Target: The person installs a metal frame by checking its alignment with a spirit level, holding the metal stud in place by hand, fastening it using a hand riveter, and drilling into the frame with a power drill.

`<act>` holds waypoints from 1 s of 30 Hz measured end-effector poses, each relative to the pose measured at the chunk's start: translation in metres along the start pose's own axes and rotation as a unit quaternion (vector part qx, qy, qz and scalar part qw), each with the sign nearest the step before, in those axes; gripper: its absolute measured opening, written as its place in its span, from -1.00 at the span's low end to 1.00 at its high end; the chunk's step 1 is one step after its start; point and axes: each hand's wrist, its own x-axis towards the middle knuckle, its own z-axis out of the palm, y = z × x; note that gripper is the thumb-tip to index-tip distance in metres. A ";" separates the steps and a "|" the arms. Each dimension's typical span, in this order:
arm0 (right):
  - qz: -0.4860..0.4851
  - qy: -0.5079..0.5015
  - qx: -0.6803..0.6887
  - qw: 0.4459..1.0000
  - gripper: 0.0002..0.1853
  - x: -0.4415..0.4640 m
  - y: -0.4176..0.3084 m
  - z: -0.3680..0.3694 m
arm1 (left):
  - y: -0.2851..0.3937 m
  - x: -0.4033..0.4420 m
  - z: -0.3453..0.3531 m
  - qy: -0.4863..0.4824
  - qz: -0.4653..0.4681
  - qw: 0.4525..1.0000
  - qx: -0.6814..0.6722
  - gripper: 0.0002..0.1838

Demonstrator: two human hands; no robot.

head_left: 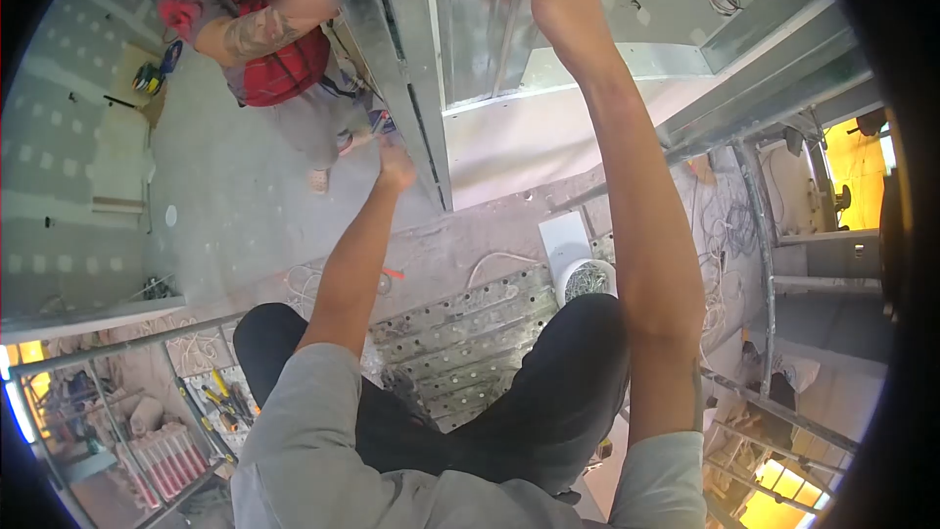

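My left hand (396, 167) reaches forward beside the lower part of a long metal stud (406, 59). Its fingers look closed around a small blue and red item (380, 121), whose kind I cannot make out. Raised high, my right hand (563, 2) is near shiny metal framing (470, 29); the thumb points left, and the fingertips are cut off by the top edge. Whether it grips the framing is hidden. Below the framing is a pale board (519, 142) with a cut edge.
Another person (279, 59) in a red and grey top stands at upper left. Under my knees lies a perforated metal platform (460, 333) with a white bucket (586, 279) of small metal pieces. Scaffold rails (759, 264) flank me. Hand tools (227, 397) and cables lie below left.
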 end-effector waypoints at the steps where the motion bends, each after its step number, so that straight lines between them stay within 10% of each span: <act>1: 0.002 0.002 -0.004 1.000 -0.50 0.000 -0.001 -0.001 | 0.000 -0.004 -0.011 0.016 -0.005 1.000 0.016 -0.05; 7: 0.002 -0.007 0.050 0.999 -0.53 0.000 -0.005 0.001 | -0.086 0.060 -0.212 0.254 -0.243 0.918 0.186 -0.14; 12: -0.041 -0.026 0.009 0.999 -0.54 -0.004 -0.012 -0.002 | -0.154 0.069 -0.177 0.205 -0.164 0.946 0.190 0.13; 14: -0.026 -0.024 -0.010 0.999 -0.54 -0.006 -0.014 -0.002 | -0.152 0.082 -0.169 0.402 -0.152 0.882 0.192 -0.25; 30: -0.053 -0.022 -0.034 0.998 -0.46 -0.018 -0.024 0.001 | -0.152 0.079 -0.160 0.133 -0.109 0.984 0.039 -0.62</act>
